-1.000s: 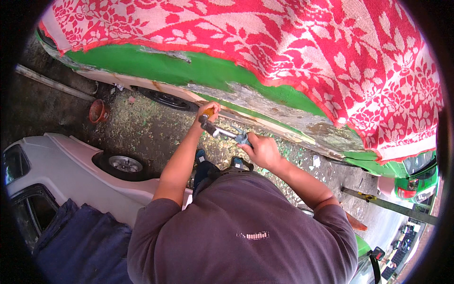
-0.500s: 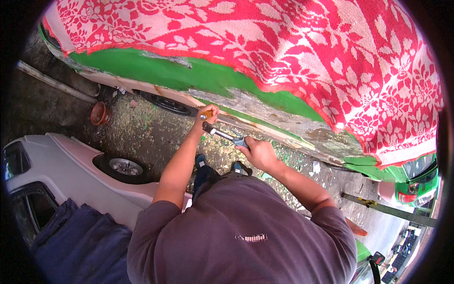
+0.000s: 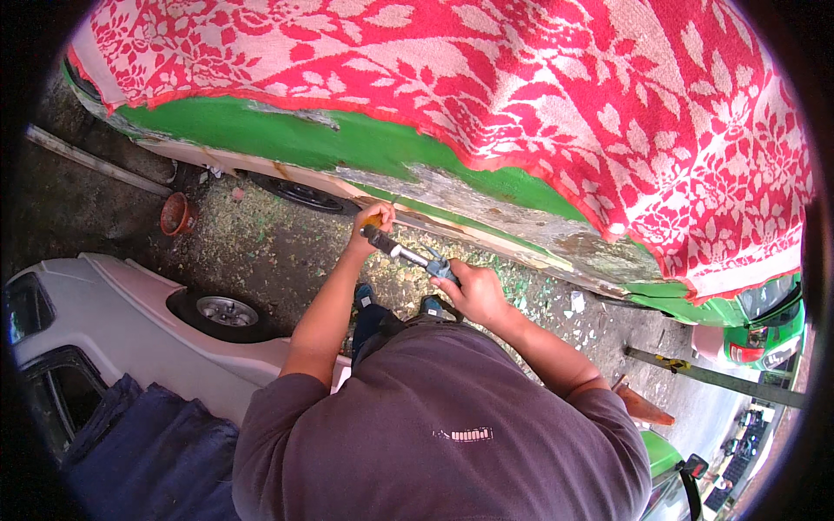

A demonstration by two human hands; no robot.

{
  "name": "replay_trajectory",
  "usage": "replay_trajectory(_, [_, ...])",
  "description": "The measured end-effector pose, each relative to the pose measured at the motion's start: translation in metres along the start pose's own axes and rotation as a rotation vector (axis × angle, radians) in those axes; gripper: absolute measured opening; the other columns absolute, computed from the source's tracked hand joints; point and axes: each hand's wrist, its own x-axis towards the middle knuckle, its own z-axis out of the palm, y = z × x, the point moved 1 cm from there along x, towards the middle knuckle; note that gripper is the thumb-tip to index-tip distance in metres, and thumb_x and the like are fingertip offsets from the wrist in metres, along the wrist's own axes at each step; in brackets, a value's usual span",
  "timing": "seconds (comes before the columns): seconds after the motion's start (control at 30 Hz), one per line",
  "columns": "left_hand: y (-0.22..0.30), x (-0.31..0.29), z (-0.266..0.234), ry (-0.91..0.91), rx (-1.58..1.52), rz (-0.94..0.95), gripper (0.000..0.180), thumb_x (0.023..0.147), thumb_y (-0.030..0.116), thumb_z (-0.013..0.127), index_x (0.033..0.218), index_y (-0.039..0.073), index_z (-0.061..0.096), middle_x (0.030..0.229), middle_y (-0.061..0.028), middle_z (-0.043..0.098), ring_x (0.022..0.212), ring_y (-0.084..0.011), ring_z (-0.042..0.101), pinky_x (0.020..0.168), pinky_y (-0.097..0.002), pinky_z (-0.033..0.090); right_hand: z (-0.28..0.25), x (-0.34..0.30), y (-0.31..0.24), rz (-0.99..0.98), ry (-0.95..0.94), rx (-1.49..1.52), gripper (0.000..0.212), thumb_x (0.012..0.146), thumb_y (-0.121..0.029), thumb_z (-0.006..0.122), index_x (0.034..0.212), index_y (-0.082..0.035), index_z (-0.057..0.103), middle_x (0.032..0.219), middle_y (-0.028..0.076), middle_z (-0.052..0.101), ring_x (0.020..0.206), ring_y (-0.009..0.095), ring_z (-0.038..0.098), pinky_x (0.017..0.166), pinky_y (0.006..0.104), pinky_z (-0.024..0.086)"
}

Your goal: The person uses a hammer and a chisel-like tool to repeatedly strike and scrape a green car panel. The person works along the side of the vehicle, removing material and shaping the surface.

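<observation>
My left hand (image 3: 377, 214) is closed around the orange handle (image 3: 372, 222) of a chisel or scraper. Its thin tip points toward the lower edge of a green car body (image 3: 261, 130) with bare, scraped patches. In my right hand (image 3: 478, 291) is a hammer (image 3: 410, 254) with a silver shaft and a blue-grey grip. The dark hammer head lies right by the end of the orange handle; whether they touch I cannot tell. A red and white leaf-patterned towel (image 3: 539, 78) covers the upper part of the car.
Paint flakes litter the ground (image 3: 261, 226). A reddish pot (image 3: 178, 214) and a pole (image 3: 95, 161) are at the left. Behind me on the left stands a pale car (image 3: 156, 304) with a dark blue cloth (image 3: 156, 451). A dark beam (image 3: 721, 380) and another green car (image 3: 764, 339) are at the right.
The orange handle's end has dropped slightly toward me, and the hammer head now sits closer to it. Both hands keep their grips. The whole view has shifted a little.
</observation>
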Motion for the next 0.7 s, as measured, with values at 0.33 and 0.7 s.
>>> replay_trajectory(0.33, [0.020,-0.005,0.013,-0.205,0.331,0.193,0.021,0.077,-0.009,0.059,0.076,0.005,0.044,0.088,-0.0080,0.054,0.081,-0.0167,0.054,0.071,-0.0280,0.044,0.000,-0.006,0.005,0.120,-0.093,0.074,0.042,0.092,-0.044,0.061,0.085,-0.003,0.058,0.061,0.020,0.059,0.061,0.042,0.061,0.056,0.0501,0.047])
replay_trajectory(0.7, [0.021,-0.006,0.020,-0.178,0.440,0.214,0.023,0.073,-0.014,0.060,0.076,0.004,0.046,0.085,-0.0073,0.054,0.081,-0.0163,0.055,0.073,-0.0263,0.043,0.003,-0.020,0.018,-0.200,-0.034,-0.171,0.039,0.091,-0.043,0.061,0.088,-0.005,0.058,0.075,0.014,0.065,0.063,0.033,0.065,0.055,0.0439,0.051])
